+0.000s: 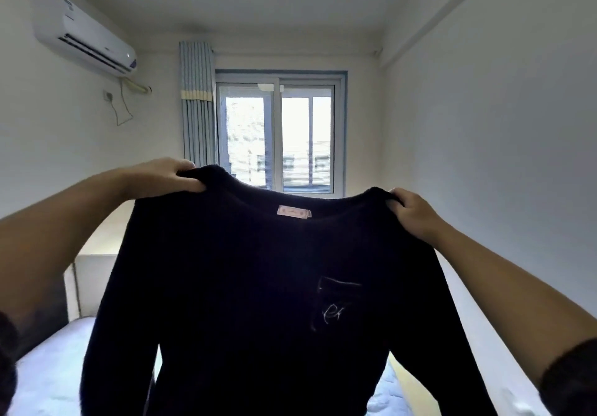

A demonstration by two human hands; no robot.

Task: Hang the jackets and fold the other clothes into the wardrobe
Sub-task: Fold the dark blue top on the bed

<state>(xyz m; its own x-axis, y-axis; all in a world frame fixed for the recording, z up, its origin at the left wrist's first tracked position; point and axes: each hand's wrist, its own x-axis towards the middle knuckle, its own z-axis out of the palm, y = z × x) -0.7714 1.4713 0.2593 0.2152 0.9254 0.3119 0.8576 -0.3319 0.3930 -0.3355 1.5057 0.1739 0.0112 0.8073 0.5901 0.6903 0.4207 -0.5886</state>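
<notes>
Holds up a dark sweater (258, 286) in mid-air, spread flat and facing the camera, in front of the window (277, 134) and mostly below its sill. Grips one shoulder with the left hand (158, 178), down and left of the window: fingers curled over the top edge, thumb pressed along the near side of the cloth. Grips the other shoulder with the right hand (413, 215), down and right of the window: fingers bunched tight around a fold of the knit. Stretches the neckline between the two hands in a shallow curve across the window's bottom edge. Shows a small pink label (294, 212) just inside the collar, straight below the window's middle, and a chest pocket (336, 305) with pale stitched lettering lower still, toward the right. Lets both sleeves hang down out of view. Elsewhere: a striped blue curtain (197, 102) gathered against the window's left side; a white air conditioner (84, 37) high on the wall, up and left of the window, a cord dangling under it; a pale bed (48, 370) below the window and nearer the camera, partly hidden behind the sweater.
</notes>
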